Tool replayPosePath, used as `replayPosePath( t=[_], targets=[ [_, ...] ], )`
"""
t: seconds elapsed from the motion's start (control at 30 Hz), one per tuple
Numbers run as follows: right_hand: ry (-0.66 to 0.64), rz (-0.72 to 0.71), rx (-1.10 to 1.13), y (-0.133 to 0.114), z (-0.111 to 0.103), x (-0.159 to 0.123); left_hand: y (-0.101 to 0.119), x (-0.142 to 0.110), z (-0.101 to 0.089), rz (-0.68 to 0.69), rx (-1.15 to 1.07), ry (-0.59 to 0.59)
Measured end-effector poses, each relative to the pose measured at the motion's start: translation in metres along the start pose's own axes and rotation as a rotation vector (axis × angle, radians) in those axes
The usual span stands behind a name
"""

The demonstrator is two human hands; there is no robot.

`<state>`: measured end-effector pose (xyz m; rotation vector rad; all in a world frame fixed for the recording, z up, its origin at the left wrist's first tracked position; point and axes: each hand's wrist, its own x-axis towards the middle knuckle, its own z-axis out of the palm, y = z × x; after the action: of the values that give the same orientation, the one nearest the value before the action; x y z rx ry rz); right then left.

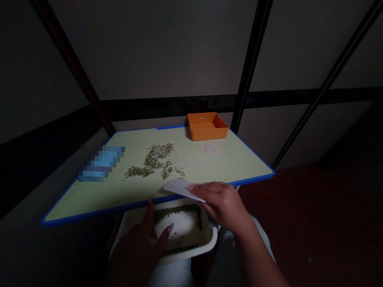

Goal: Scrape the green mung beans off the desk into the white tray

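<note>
In the head view, a thin white flat card (179,187), likely light and bendable, is pinched at its right end, a sound hold, by the right hand (223,202) at the blue-rimmed pale-green tabletop's (239,164) near edge, the left hand's (136,244) fingers being spread over a white plastic tub (211,244).

Bench (242,161): before the wall panels (165,50).
Box (210,135): on the bench, at the far edge, right of its middle.
Small heap (211,149): on the bench, just before the box.
Scattered bits (158,156): on the bench, left of box and heap, spread from mid-depth toward the near side.
Blurred item (103,161): at the bench's left edge, left of the bits.
Card (180,187): in the right hand (222,202), over the near edge, before the bits.
Tub (213,242): below the near edge, further bits (170,210) inside.
</note>
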<state>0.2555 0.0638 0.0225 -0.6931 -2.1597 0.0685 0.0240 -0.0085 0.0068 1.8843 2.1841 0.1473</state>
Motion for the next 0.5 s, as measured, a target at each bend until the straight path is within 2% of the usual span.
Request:
replayPosePath(
  t=[0.17,0.33,0.43,0.5],
  targets=[
    [0.063,-0.006,-0.084,0.009,0.005,-0.001,-0.002,0.000,0.001,-0.027,-0.058,-0.038],
    [0.146,0.041,-0.089,0.015,0.000,-0.002,-0.002,0.001,0.001,-0.026,-0.083,-0.044],
    [0.259,0.133,-0.078,0.017,-0.006,-0.005,-0.002,0.000,0.000,-0.023,-0.093,-0.049],
    [0.379,0.244,-0.045,0.017,-0.008,-0.007,-0.002,-0.001,0.000,-0.018,-0.099,-0.048]
  ],
)
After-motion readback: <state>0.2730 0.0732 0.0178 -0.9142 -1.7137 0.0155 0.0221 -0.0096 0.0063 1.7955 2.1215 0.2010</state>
